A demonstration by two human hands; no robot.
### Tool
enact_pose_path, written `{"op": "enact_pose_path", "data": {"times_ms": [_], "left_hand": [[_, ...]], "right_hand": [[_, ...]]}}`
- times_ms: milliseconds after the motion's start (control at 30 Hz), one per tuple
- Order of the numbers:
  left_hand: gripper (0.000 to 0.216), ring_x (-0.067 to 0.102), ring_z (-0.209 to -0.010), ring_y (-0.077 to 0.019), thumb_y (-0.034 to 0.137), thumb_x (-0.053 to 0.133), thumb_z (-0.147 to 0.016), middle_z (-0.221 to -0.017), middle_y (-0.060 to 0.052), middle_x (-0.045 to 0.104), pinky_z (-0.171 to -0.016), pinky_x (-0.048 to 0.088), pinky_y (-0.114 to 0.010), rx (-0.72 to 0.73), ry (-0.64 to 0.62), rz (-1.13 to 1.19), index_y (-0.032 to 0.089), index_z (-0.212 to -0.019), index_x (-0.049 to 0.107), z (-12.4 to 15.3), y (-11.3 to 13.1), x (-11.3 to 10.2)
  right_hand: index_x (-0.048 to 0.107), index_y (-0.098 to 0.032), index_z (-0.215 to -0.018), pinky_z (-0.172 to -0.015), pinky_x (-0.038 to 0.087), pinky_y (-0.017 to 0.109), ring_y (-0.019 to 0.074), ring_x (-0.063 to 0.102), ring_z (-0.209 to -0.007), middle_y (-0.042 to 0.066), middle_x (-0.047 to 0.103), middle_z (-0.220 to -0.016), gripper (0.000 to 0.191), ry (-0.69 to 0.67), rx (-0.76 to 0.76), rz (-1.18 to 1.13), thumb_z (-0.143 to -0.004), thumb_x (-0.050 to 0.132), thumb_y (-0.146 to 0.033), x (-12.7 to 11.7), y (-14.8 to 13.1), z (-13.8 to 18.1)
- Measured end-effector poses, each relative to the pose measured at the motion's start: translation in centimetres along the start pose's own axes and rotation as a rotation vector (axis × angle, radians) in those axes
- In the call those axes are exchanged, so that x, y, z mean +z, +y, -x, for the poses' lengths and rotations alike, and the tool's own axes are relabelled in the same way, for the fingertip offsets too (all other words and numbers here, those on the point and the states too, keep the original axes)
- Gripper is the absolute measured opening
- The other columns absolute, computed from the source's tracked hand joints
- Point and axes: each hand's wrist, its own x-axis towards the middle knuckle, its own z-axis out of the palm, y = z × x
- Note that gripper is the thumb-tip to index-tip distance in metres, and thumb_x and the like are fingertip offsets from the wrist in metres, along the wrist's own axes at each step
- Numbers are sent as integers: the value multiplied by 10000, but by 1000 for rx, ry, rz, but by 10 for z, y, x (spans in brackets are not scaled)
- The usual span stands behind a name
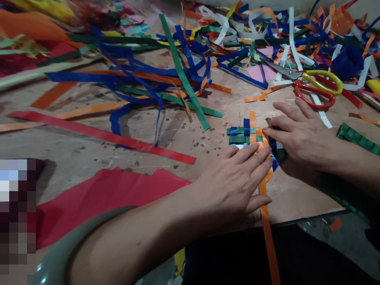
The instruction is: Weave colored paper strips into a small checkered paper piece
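Note:
A small woven piece of green, blue and orange strips (240, 139) lies on the wooden table near its front edge. My left hand (234, 178) rests flat over its near side with the fingers stretched out. From the other side my right hand (299, 132) reaches in, its fingers pressing on the weave's right part. A long orange strip (266, 213) runs from the weave under my left fingers, over the table edge and down toward my lap. The weave's near part is hidden under my hands.
Scissors with red and yellow handles (314, 89) lie beyond my right hand. Tangled strips (184, 75) cover the back of the table (219, 213). A red strip (103, 136) and a red sheet (118, 190) lie left. A green folded band (358, 138) is at the right.

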Motion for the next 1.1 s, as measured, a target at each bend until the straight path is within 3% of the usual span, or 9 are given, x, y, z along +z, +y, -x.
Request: {"op": "enact_pose_path", "data": {"times_ms": [200,400,700,933,1100], "left_hand": [[673,465,-1490,-357,596,426,-1052,-1629,-169,475,-1080,443,-471,-31,-55,48,129,-1527,523,-2,2,-4],[688,450,-1498,-386,579,539,-1010,-1622,-194,479,-1111,450,-520,-73,-114,76,111,-1513,532,-7,2,-9],[715,454,-1488,-379,559,610,-967,-1552,-195,564,-1183,413,-526,-127,-85,116,79,-1493,538,-12,1,-10],[650,471,-1466,-367,520,623,-975,-1539,-212,564,-1211,386,-505,-129,-77,106,51,-1423,583,-16,5,-16],[466,568,-1345,-340,449,659,-965,-1369,-172,685,-1169,426,-471,-127,-68,128,86,-1256,673,-17,8,-27]], "right_hand": [[751,-218,-1223,-1194,359,697,361,475,-1477,115,730,-1212,391,-107,82,-74,-972,470,-113,-3,0,-8],[730,-188,-1290,-1225,298,711,366,407,-1522,146,696,-1319,441,-275,164,-113,-965,453,-77,-14,-4,-17],[757,-270,-1153,-1211,391,631,302,497,-1459,87,733,-1191,372,-35,104,12,-993,451,-135,12,3,-13],[739,-228,-1209,-1206,327,682,354,418,-1508,128,699,-1318,379,-73,170,-92,-986,448,-133,19,8,-16],[732,-211,-1256,-1206,372,572,320,425,-1500,127,690,-1351,438,12,217,-214,-1029,357,-199,17,26,-12]]}}
